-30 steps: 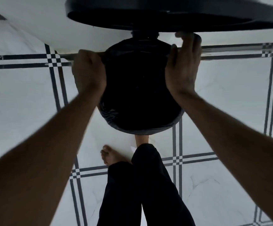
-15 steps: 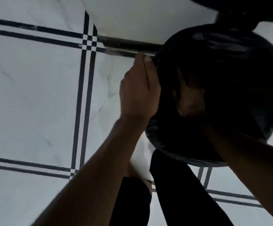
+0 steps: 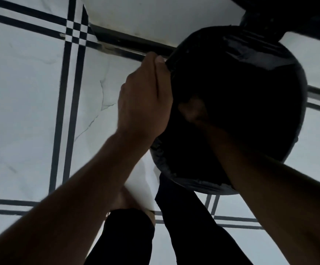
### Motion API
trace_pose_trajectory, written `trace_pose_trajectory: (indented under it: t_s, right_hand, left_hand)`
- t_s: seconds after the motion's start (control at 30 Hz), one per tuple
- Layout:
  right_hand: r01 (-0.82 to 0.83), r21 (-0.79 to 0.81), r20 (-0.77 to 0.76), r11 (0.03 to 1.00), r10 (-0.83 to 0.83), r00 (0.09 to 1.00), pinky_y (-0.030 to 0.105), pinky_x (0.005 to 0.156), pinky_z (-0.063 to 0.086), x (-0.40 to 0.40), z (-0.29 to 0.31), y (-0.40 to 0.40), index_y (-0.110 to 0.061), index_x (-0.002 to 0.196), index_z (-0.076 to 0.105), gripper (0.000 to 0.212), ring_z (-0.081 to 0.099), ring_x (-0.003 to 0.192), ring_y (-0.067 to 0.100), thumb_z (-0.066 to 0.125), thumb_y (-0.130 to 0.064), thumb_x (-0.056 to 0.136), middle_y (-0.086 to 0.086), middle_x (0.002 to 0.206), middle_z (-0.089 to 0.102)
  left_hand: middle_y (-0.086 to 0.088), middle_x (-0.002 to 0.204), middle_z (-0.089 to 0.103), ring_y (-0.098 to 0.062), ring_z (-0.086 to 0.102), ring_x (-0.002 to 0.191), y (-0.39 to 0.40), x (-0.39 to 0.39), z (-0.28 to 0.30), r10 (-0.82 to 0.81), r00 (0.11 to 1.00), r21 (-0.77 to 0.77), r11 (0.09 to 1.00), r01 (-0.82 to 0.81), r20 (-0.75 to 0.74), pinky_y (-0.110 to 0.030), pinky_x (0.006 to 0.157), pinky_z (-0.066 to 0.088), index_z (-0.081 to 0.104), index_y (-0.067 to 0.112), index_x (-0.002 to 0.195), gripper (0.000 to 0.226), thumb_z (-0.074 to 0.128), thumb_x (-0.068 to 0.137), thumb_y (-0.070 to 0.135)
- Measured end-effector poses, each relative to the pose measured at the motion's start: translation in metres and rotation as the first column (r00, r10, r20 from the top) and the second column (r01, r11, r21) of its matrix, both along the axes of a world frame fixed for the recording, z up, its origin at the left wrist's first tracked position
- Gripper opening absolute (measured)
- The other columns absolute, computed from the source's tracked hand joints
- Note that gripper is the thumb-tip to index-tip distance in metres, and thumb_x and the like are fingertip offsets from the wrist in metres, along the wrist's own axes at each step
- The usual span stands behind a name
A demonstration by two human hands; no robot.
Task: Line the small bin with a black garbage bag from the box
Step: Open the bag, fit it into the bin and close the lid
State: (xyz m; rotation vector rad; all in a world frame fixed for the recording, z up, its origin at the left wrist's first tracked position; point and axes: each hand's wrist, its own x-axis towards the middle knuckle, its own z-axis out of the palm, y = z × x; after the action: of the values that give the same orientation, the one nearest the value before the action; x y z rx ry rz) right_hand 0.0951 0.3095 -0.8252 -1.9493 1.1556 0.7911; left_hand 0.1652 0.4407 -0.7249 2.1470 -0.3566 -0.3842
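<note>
The small round bin (image 3: 193,185) stands on the floor at centre right, draped in the black garbage bag (image 3: 254,60). My left hand (image 3: 145,100) grips the bag where it folds over the bin's left rim. My right hand (image 3: 194,109) reaches down inside the dark bag; only its back shows, and its fingers are lost in shadow. The bag's inside is too dark to make out. No box is in view.
White floor tiles with dark double stripes (image 3: 67,111) surround the bin. A white wall base (image 3: 155,18) runs across the top. A black round object (image 3: 298,14) hangs over the top right corner. My dark-trousered legs (image 3: 184,226) and a bare foot stand just below the bin.
The view has swung left and closer. My right hand left the bin's right rim and went down inside the bag. My left hand stays on the left rim.
</note>
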Motion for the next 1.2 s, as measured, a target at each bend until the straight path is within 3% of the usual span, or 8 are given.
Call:
trace_pose_trajectory:
  t_s: [0.13,0.37,0.53,0.63,0.73,0.93,1.03,1.2]
  right_hand:
    - [0.305,0.024,0.031,0.952,-0.306,0.952,0.031,0.105,0.039,0.012,0.015,0.006,-0.004,0.145,0.044,0.047,0.047,0.136,0.034,0.047,-0.023,0.102,0.017,0.148,0.048]
    - [-0.146,0.323,-0.309,0.935,0.250,0.918,0.040,0.120,0.023,-0.031,-0.003,0.053,-0.017,0.152,0.035,0.052,0.029,0.147,0.032,0.043,-0.036,0.104,0.011,0.160,0.031]
    - [-0.277,0.087,-0.216,0.957,0.289,0.933,0.035,0.118,0.023,-0.021,0.020,0.034,-0.010,0.154,0.026,0.058,0.027,0.149,0.029,0.048,-0.017,0.101,0.013,0.161,0.028]
    - [-0.462,-0.191,-0.222,0.866,0.420,0.880,0.044,0.116,0.028,-0.025,0.037,0.014,-0.021,0.146,0.043,0.055,0.040,0.142,0.030,0.054,-0.037,0.094,0.010,0.152,0.044]
    - [-0.494,0.017,-0.334,0.869,0.471,0.817,0.051,0.121,0.017,-0.056,0.034,-0.002,-0.033,0.155,0.023,0.089,0.021,0.150,0.032,0.037,-0.079,0.080,0.003,0.164,0.023]
    - [-0.318,0.016,-0.317,0.948,0.306,0.898,0.041,0.116,0.031,-0.085,0.048,-0.004,-0.016,0.146,0.045,0.064,0.040,0.141,0.033,0.054,-0.052,0.094,0.013,0.151,0.046]
    - [0.071,-0.115,0.017,0.991,-0.069,0.997,0.035,0.093,0.048,-0.057,0.092,0.015,-0.016,0.117,0.069,0.043,0.062,0.114,0.034,0.053,-0.047,0.092,0.016,0.117,0.069]
    - [0.630,-0.247,0.547,0.736,-0.431,0.718,0.021,0.071,0.047,-0.070,0.172,0.032,-0.020,0.084,0.066,0.014,0.062,0.073,0.006,0.053,-0.027,0.081,-0.010,0.074,0.064]
  left_hand:
    - [0.013,0.061,0.039,-0.008,0.042,0.055,-0.003,0.000,0.005,-0.003,1.000,0.016,1.000,0.004,-0.008,-0.029,0.059,0.034,0.043,0.015,0.085,0.026,0.026,0.103,0.025]
    - [0.013,0.059,0.036,-0.004,0.039,0.051,-0.001,0.000,-0.002,0.009,1.000,0.016,1.000,-0.009,0.014,-0.014,0.051,0.029,0.042,0.015,0.084,0.026,0.028,0.104,0.022]
    - [0.008,0.065,0.042,-0.011,0.039,0.058,0.003,0.002,0.000,-0.011,1.000,0.083,0.997,0.009,0.024,-0.018,0.054,0.028,0.041,0.016,0.086,0.024,0.027,0.104,0.024]
    - [0.001,0.070,0.047,-0.010,0.042,0.063,0.001,-0.001,0.005,-0.007,0.998,0.101,0.995,0.001,0.057,-0.009,0.054,0.030,0.042,0.016,0.087,0.023,0.027,0.104,0.023]
    - [-0.004,0.072,0.050,-0.014,0.046,0.064,-0.001,-0.002,0.007,-0.004,0.997,0.101,0.995,-0.003,0.078,-0.019,0.053,0.028,0.044,0.016,0.088,0.024,0.027,0.104,0.021]
    - [-0.003,0.078,0.052,-0.017,0.050,0.071,0.001,0.003,0.014,-0.035,0.999,0.175,0.984,0.036,-0.013,-0.024,0.064,0.028,0.044,0.015,0.087,0.026,0.026,0.105,0.024]
    - [-0.004,0.086,0.056,-0.018,0.051,0.081,0.005,0.011,0.028,-0.004,0.984,0.215,0.976,0.043,-0.181,-0.029,0.071,0.033,0.048,0.014,0.087,0.028,0.030,0.103,0.028]
    - [-0.012,0.105,0.067,-0.027,0.062,0.102,0.036,-0.003,0.043,0.366,0.861,0.278,0.920,-0.277,-0.352,-0.036,0.085,0.050,0.061,0.009,0.094,0.029,0.042,0.089,0.030]
